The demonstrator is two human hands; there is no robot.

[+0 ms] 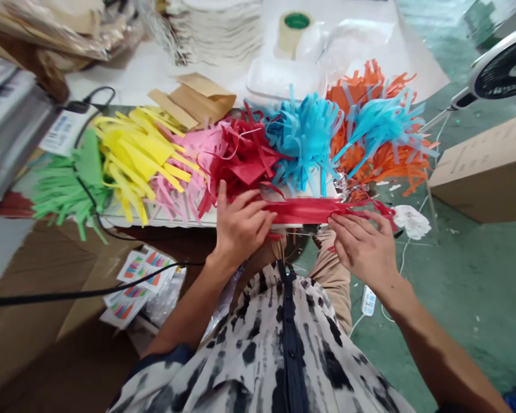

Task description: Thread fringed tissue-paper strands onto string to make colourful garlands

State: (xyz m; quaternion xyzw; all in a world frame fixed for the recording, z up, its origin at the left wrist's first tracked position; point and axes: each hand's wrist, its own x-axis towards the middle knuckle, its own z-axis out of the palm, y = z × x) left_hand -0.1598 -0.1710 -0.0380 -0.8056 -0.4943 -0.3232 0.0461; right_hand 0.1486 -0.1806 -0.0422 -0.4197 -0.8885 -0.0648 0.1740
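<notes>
A strip of red tissue paper [303,211] with fringed ends stretches between my two hands at the table's front edge. My left hand [243,223] grips its left end, the index finger raised. On the right end, my right hand [363,241] has its fingers closed over the paper, near the loose fringe. Just behind lies a heap of red fringed tissue [245,158]. Beside it are bunches of pink [198,149], yellow [137,149] and green [75,183] fringe on the left, and blue [303,137] and orange [380,163] on the right.
A tape roll [282,40], a stack of white sheets [223,31] and folded brown paper [204,94] lie farther back. A black cable [90,292] crosses at left above an open carton [81,310]. At right are a fan [507,66] and a cardboard box [485,166].
</notes>
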